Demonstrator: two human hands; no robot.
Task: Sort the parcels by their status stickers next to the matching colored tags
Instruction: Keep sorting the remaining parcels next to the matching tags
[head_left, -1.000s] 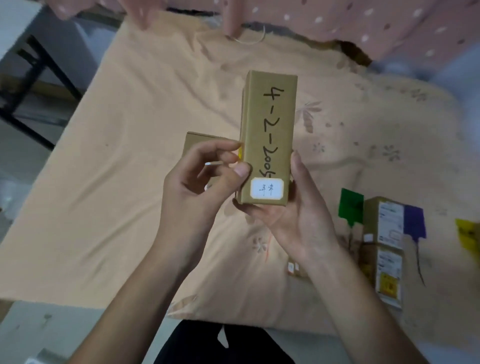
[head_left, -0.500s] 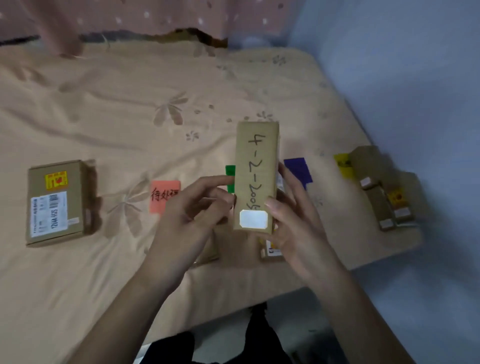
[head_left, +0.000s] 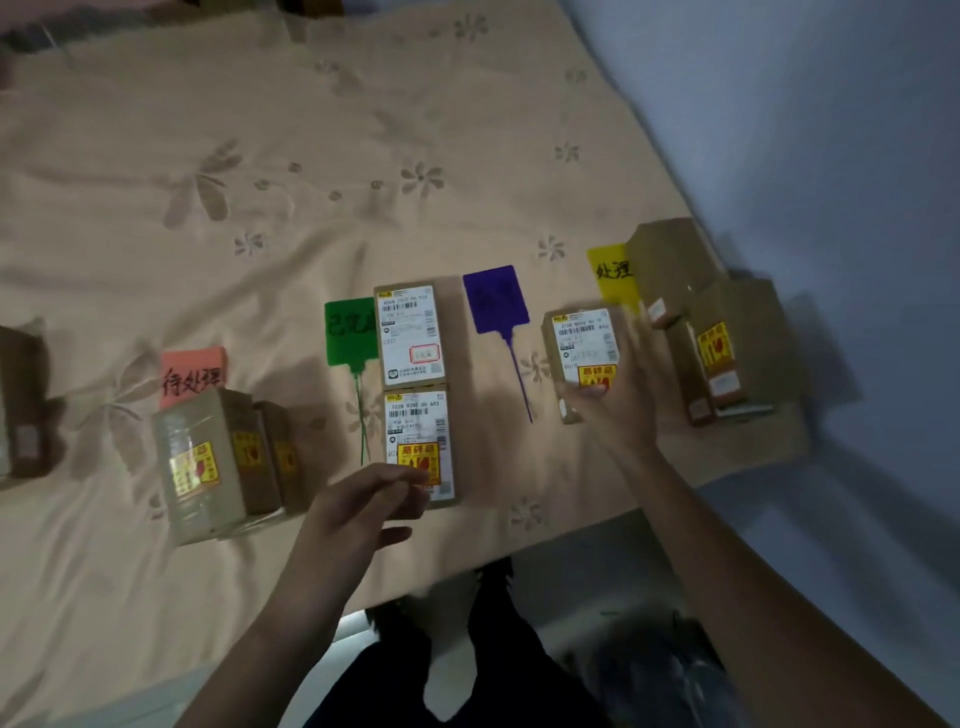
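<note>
The person stands at the edge of the bed (head_left: 260, 156), setting a parcel down. The right hand (head_left: 618, 405) grips a small brown parcel (head_left: 582, 348) from its near end, label up, between the purple tag (head_left: 496, 299) and the yellow tag (head_left: 613, 275); the hand is blurred, so I cannot tell whether the box already rests on the sheet. The left hand (head_left: 363, 504) holds nothing, its fingers loosely curled, hovering over the near end of the lower of two parcels (head_left: 418, 447) lying just right of the green tag (head_left: 350, 330). More boxes (head_left: 218, 462) sit below the pink tag (head_left: 192, 374), and another cluster (head_left: 717, 332) beside the yellow one.

This looks like the placing step for the held parcel. The next move calls for settling it clearly beside one tag, since it sits between purple and yellow, then letting go without nudging the neighbouring boxes by the yellow tag.
</note>
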